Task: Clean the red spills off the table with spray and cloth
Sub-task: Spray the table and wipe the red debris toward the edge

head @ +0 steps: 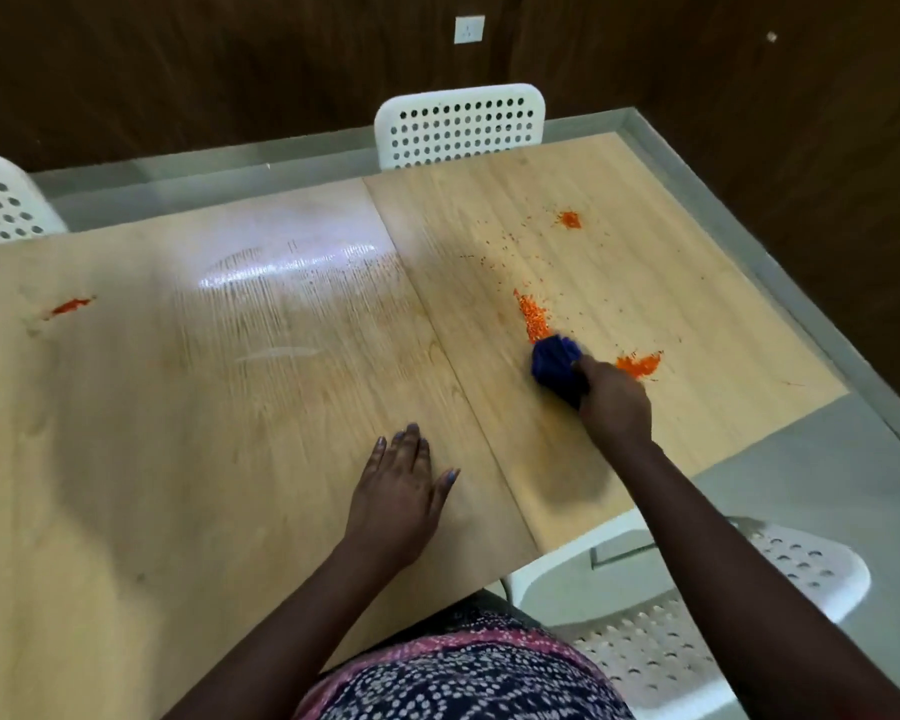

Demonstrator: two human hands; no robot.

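On the worktop [230, 407], by the fingers:
Right hand [614, 402]: fingers grip blue cloth [554, 363], touching red spill [533, 317].
Left hand [396, 491]: fingers spread flat, well apart from cloth.

The table [230, 407] is showing pale wood grain with a glossy wet patch; the blue cloth [554, 363] is looking soft; the chair [461, 124] is looking white perforated plastic.

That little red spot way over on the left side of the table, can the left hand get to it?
Probably yes. The left hand lies flat and holds nothing, and only bare table lies between it and the far-left red spot. It looks like a long stretch, so the person may need to lean over.
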